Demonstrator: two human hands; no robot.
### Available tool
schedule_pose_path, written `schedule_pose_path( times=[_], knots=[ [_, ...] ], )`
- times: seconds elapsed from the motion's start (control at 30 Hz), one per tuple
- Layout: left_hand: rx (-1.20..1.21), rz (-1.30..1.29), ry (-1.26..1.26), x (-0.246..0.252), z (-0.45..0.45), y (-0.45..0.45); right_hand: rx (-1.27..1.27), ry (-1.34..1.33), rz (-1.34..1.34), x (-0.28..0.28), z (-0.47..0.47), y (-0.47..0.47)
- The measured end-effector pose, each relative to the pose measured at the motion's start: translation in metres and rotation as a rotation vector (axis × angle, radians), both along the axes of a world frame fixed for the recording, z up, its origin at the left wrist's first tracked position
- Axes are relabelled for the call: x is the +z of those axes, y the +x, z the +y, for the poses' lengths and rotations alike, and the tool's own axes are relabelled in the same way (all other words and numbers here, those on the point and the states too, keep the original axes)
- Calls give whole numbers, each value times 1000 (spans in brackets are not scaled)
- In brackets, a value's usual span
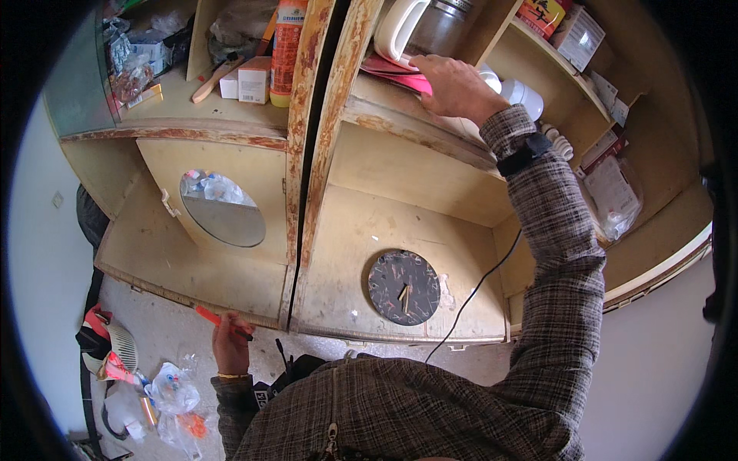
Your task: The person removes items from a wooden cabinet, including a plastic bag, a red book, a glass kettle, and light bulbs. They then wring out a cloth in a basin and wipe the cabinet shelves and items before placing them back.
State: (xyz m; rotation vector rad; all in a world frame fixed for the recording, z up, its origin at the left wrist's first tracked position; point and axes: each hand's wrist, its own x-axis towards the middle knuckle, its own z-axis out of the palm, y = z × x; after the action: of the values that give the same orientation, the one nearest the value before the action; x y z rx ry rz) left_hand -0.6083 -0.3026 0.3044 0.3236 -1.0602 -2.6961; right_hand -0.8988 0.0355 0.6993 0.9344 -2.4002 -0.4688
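My left hand point(232, 347) grips a slim red object point(209, 315) with a dark end, low in front of the cabinet's left half. Up on the right-hand shelf, my right hand point(458, 89) reaches over a pink flat item point(398, 75). Its fingertips are at the foot of a white handle point(398, 31) on a glass jug point(441, 26); whether they grip anything is hidden. White bulbs point(522, 98) lie just beyond that wrist. Below, a round dark wall clock point(403, 288) lies face up on the compartment floor.
An oval mirror point(225, 216) is set in a cabinet door. An orange spray can point(288, 52), a small box point(253, 80) and a wooden-handled brush point(213, 80) occupy the upper left shelf. A black cable point(478, 285) crosses at right. Plastic bags point(173, 389) and a basket point(118, 348) stand on the floor.
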Motion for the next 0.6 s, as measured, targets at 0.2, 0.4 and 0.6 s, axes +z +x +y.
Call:
schedule_pose_path(
  times=[0.2, 0.4, 0.6],
  knots=[
    [-8, 9, -8, 1, -1, 0, -160, 54, 86, 9, 0, -6],
    [3, -12, 25, 5, 1, 2, -126, 24, 108, 12, 9, -11],
    [-12, -2, 31, 8, 1, 6, -28, 8, 67, 2, 16, -17]
  ],
)
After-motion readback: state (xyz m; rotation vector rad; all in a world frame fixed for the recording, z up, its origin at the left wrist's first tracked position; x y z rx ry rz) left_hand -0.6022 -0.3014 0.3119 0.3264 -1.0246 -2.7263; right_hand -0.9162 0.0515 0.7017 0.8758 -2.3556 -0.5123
